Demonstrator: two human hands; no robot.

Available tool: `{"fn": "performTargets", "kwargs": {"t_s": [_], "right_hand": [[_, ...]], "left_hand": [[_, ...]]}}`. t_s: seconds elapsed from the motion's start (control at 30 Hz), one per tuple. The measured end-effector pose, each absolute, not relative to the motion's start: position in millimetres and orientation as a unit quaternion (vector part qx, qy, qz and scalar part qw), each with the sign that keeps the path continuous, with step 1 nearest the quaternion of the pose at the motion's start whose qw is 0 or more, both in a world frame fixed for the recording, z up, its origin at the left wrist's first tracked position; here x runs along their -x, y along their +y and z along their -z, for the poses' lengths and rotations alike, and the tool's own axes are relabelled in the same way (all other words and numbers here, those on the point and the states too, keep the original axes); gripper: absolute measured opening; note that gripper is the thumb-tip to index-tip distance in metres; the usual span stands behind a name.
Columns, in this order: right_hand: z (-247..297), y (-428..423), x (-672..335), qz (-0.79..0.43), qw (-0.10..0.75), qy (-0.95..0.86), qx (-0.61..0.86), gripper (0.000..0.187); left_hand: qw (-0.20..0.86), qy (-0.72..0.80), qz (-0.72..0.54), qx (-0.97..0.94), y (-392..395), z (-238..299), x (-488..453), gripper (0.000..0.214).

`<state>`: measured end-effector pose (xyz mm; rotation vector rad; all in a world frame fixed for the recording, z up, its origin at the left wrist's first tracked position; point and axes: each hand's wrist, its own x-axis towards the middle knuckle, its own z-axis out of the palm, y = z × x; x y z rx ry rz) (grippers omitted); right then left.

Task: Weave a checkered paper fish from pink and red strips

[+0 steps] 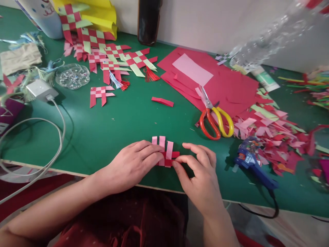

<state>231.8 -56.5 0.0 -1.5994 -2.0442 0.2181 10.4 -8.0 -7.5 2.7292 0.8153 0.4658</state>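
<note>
Close to the table's front edge lies a small weave of pink and red paper strips (169, 151), with pink ends pointing away from me. My left hand (138, 161) holds the weave's left part, its fingers together and covering that side. At the right end, my right hand (199, 171) pinches a red strip between thumb and index finger, the other fingers curled loosely above. A single folded red paper strip (162, 101) lies beyond the weave. Scissors (211, 118) with one red and one yellow handle rest to the right, blades partly over red paper sheets (228, 85).
Finished woven paper fish (96, 39) lie at back left near a clear bead case (72, 76). A white charger (42, 90) trails its cable on the left. A blue glue gun (254, 164) sits right, beside paper scraps (272, 133). A phone (149, 22) leans behind.
</note>
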Motion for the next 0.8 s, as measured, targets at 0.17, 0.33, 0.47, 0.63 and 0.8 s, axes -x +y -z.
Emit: {"fn": "performTargets", "kwargs": {"t_s": [0.17, 0.33, 0.47, 0.63, 0.8], "right_hand": [[7.9, -55.1, -230.5, -0.052, 0.256, -0.744, 0.614, 0.009], [13.2, -55.9, -230.5, -0.039, 0.257, -0.738, 0.623, 0.01], [15.5, -56.3, -230.9, -0.029, 0.261, -0.733, 0.628, 0.018], [17.4, -57.8, -230.9, -0.02, 0.26, -0.731, 0.631, 0.022], [17.5, -59.4, -230.8, -0.022, 0.253, -0.731, 0.633, 0.025]], "left_hand": [[0.082, 0.273, -0.121, -0.951, -7.6, 0.7, -11.6, 0.035], [0.042, 0.288, -0.065, -0.954, -7.8, -14.8, -19.3, 0.041], [0.035, 0.293, -0.035, -0.955, -7.7, -23.2, -25.2, 0.046], [0.045, 0.292, 0.008, -0.955, -7.6, -28.2, -27.5, 0.045], [0.036, 0.297, 0.01, -0.954, -9.7, -28.5, -28.1, 0.043]]}}
